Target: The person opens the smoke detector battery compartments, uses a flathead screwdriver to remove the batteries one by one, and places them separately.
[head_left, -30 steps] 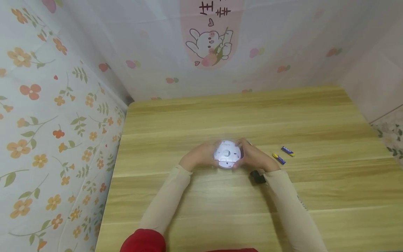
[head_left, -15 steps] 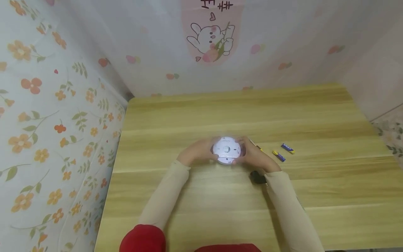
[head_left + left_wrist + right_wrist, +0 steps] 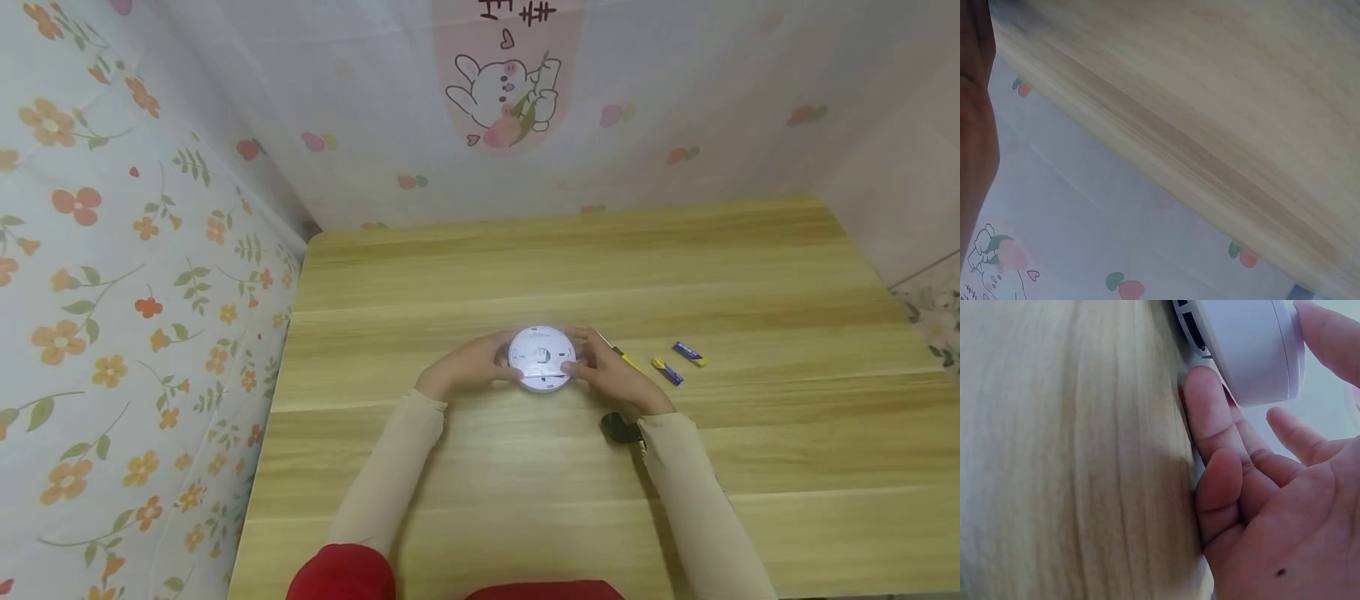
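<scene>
A round white smoke detector [image 3: 537, 350], its flat back turned up, is between my two hands low over the wooden table. My left hand [image 3: 477, 360] holds it by its left edge, with the thumb at the near left rim. On the other side my right hand [image 3: 609, 369] grips it, the thumb pressing on the face near the cover seam. Dark slots line the side of the smoke detector [image 3: 1254, 350] in the right wrist view, where fingers of the right hand [image 3: 1279, 506] reach beneath it. The left wrist view catches only the edge of the left hand [image 3: 975, 125].
Two blue and yellow batteries [image 3: 689, 354] lie to the right of my right hand. A screwdriver with a yellow and black handle [image 3: 627, 360] lies just behind that hand, partly covered. A small black object [image 3: 619, 428] sits beside the right wrist. Patterned cloth [image 3: 360, 117] hangs behind the table [image 3: 420, 275].
My right thumb has moved from the near rim onto the face of the smoke detector. More of the screwdriver shows behind the right hand. The left hand keeps its hold.
</scene>
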### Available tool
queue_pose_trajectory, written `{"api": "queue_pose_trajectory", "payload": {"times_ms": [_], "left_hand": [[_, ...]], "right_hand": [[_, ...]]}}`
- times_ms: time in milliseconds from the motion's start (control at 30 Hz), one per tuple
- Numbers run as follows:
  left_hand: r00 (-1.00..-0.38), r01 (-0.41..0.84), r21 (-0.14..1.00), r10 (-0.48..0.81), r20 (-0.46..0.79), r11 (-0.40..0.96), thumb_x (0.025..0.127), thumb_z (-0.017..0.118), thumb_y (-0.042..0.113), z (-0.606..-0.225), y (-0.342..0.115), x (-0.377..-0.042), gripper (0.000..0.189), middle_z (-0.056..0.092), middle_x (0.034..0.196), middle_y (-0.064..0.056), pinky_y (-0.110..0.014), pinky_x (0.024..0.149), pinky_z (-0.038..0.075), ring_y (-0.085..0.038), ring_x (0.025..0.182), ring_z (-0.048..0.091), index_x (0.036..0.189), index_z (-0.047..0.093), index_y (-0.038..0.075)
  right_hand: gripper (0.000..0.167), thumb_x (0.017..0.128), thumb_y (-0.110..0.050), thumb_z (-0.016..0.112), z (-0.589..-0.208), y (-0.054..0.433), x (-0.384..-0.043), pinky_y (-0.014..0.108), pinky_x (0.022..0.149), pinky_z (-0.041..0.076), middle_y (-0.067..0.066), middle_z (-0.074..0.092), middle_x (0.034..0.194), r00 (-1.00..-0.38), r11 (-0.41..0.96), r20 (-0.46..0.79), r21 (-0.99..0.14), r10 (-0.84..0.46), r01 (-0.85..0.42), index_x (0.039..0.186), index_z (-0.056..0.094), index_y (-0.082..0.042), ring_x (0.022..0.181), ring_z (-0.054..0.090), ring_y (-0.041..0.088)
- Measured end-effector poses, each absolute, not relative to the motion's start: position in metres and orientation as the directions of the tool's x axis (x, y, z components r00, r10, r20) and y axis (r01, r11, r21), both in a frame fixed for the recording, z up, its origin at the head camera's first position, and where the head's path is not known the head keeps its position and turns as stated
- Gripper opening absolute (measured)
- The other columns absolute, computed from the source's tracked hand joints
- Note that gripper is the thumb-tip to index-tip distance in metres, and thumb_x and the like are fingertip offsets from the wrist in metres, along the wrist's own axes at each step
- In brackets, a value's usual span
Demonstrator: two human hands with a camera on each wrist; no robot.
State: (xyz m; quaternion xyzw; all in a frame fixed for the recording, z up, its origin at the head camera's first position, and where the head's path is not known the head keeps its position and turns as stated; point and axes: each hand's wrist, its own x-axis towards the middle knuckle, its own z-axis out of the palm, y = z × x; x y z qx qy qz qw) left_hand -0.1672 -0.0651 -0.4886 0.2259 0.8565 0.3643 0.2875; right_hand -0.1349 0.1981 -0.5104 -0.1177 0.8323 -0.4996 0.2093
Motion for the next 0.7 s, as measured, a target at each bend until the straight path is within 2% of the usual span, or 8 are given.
{"api": "queue_pose_trajectory", "payload": {"times_ms": [233, 400, 533, 700], "left_hand": [[-0.735, 0.207, 0.749, 0.605, -0.306, 0.63, 0.086, 0.07, 0.036, -0.4877, -0.065, -0.1667, 0.079, 0.045, 0.149, -0.005, -0.038, 0.115, 0.033, -0.019, 0.135, 0.044, 0.152, 0.03, 0.018], [-0.735, 0.269, 0.73, 0.624, -0.265, 0.628, 0.086, 0.07, 0.033, -0.4858, -0.0613, -0.1655, 0.081, 0.046, 0.149, -0.005, -0.039, 0.113, 0.035, -0.022, 0.134, 0.046, 0.153, 0.027, 0.021], [-0.734, 0.308, 0.7, 0.63, -0.256, 0.644, 0.083, 0.072, 0.033, -0.4825, -0.0579, -0.165, 0.084, 0.049, 0.146, -0.005, -0.041, 0.109, 0.04, -0.024, 0.129, 0.051, 0.153, 0.026, 0.024], [-0.744, 0.301, 0.669, 0.606, -0.282, 0.68, 0.083, 0.072, 0.037, -0.4785, -0.0557, -0.1651, 0.085, 0.049, 0.147, -0.007, -0.043, 0.108, 0.041, -0.026, 0.13, 0.051, 0.153, 0.027, 0.022]], "right_hand": [[0.063, 0.095, -0.016, 0.06, -0.508, 0.1977, -0.1328, 0.033, 0.091, 0.044, 0.026, 0.058, 0.12, -0.887, 0.461, -0.22, -0.887, -0.407, 0.008, 0.147, 0.025, -0.007, 0.113, 0.056, 0.035], [0.081, 0.083, -0.02, 0.075, -0.5055, 0.1951, -0.1283, 0.031, 0.091, 0.041, 0.019, 0.048, 0.126, -0.892, 0.481, -0.222, -0.877, -0.394, 0.005, 0.146, 0.025, -0.012, 0.11, 0.049, 0.029], [0.086, 0.076, -0.026, 0.082, -0.5036, 0.1917, -0.1268, 0.039, 0.096, 0.04, 0.016, 0.041, 0.133, -0.901, 0.513, -0.217, -0.858, -0.376, -0.007, 0.143, 0.03, -0.01, 0.11, 0.044, 0.028], [0.085, 0.077, -0.027, 0.081, -0.5037, 0.1913, -0.1266, 0.048, 0.105, 0.037, 0.015, 0.04, 0.14, -0.903, 0.52, -0.222, -0.854, -0.367, -0.001, 0.145, 0.031, -0.013, 0.118, 0.044, 0.029]]}}
